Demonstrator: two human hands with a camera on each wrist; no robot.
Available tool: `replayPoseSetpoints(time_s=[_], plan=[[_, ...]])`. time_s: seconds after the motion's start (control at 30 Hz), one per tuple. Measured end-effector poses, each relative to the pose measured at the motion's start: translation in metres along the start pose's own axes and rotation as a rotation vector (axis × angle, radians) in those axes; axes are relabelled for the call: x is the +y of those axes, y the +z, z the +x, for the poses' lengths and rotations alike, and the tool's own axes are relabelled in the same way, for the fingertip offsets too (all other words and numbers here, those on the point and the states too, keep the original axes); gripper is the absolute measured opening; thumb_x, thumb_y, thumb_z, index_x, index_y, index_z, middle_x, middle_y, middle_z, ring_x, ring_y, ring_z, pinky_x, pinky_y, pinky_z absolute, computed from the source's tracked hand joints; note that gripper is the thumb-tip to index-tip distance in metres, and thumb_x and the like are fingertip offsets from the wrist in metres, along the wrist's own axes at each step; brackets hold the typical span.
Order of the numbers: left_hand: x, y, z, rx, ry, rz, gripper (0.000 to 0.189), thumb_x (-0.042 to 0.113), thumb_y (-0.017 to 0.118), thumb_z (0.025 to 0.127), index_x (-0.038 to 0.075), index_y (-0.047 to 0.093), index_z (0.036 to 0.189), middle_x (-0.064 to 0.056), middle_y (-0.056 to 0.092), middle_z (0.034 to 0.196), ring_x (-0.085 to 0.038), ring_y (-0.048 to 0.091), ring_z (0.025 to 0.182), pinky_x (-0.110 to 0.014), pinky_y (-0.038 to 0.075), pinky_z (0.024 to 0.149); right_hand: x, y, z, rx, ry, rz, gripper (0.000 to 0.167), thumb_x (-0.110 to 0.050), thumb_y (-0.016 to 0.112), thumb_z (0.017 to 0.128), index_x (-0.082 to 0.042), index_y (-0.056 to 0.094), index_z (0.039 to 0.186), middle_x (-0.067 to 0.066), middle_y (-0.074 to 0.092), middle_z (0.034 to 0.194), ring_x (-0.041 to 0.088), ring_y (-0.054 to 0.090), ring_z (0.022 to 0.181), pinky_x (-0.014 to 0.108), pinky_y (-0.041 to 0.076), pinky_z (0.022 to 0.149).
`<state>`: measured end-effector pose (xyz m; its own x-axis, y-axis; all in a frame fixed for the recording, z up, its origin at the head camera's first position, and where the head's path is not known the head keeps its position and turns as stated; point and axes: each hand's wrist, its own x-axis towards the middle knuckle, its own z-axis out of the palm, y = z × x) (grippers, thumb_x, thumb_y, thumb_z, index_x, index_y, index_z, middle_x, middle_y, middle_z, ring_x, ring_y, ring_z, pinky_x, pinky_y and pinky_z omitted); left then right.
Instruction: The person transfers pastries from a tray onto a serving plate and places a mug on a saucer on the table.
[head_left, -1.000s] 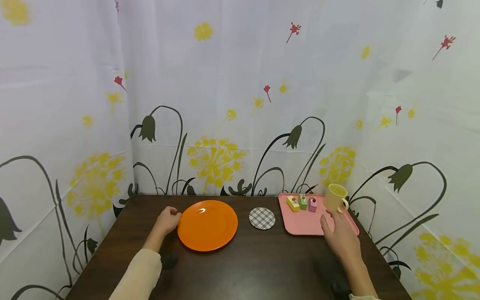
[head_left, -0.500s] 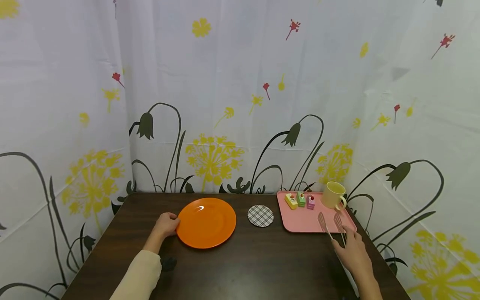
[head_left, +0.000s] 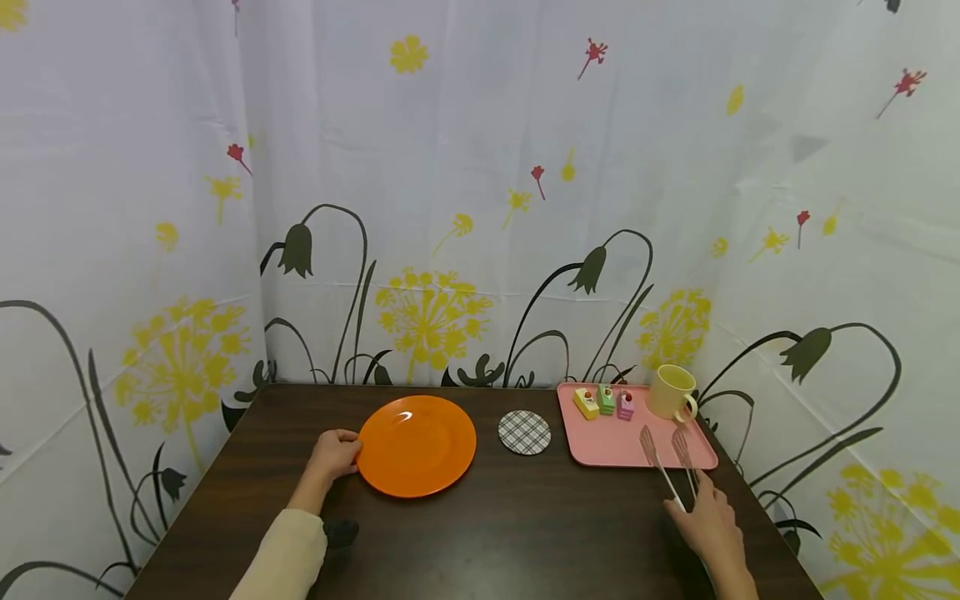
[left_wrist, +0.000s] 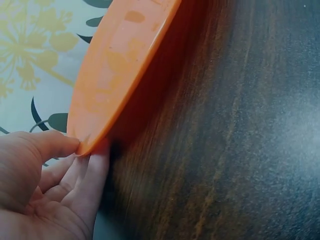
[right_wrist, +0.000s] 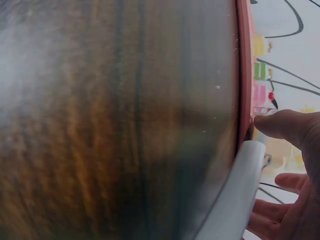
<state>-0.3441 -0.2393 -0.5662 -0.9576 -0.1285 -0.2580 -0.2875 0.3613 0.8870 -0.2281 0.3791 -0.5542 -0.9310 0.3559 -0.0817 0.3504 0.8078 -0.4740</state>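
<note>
In the head view my left hand [head_left: 334,458] is at the left edge of a round orange plate [head_left: 417,446]. Thumb and fingers pinch the plate's rim, as the left wrist view shows. My right hand [head_left: 712,529] holds a pair of tongs [head_left: 667,482] with white arms and slotted heads. The two heads stand spread apart over the front of a pink tray [head_left: 600,450], with nothing between them. On the tray are a yellow mug [head_left: 670,393] and small toy cakes: yellow [head_left: 585,405], green [head_left: 606,400] and purple [head_left: 626,406].
A round plaid coaster [head_left: 524,432] lies between plate and tray. The dark wooden table [head_left: 487,542] runs back to a flower-printed curtain [head_left: 465,167], which also stands along both sides.
My right hand has drawn back from beside the mug toward me, and the tongs have come into sight in it. My left hand has stayed at the plate's rim.
</note>
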Motion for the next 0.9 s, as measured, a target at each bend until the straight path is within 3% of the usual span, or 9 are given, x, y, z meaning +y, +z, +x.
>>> replayPoseSetpoints(time_s=[0.3,0.53,0.9], plan=[[-0.013,0.003,-0.001,0.03,0.072,-0.057,0.042,0.012,0.059,0.107,-0.016,0.058,0.139,-0.031,0.067,0.126,-0.012,0.068,0.088,-0.024,0.064,0.072,0.012,0.008,0.002,-0.009,0.03,0.054,0.093,-0.041,0.069,0.098,0.011,0.02,0.158,0.052,0.035,0.147,0.073,0.037,0.135,0.084,0.04,0.1],[-0.023,0.005,0.001,0.049,0.074,-0.092,0.042,0.013,0.06,0.108,-0.013,0.058,0.141,-0.032,0.067,0.131,-0.01,0.069,0.09,-0.023,0.064,0.074,0.012,0.008,0.0,0.002,0.044,0.045,0.088,-0.038,0.067,0.098,0.015,0.026,0.154,0.051,0.038,0.143,0.07,0.04,0.133,0.081,0.042,0.101],[-0.02,0.004,-0.009,0.054,0.058,-0.116,0.043,0.018,0.06,0.111,-0.01,0.059,0.143,-0.032,0.064,0.139,-0.014,0.071,0.099,-0.024,0.065,0.08,0.013,0.009,0.001,-0.012,0.063,0.016,0.085,-0.038,0.071,0.097,0.017,0.035,0.151,0.047,0.038,0.14,0.065,0.041,0.129,0.077,0.045,0.095]])
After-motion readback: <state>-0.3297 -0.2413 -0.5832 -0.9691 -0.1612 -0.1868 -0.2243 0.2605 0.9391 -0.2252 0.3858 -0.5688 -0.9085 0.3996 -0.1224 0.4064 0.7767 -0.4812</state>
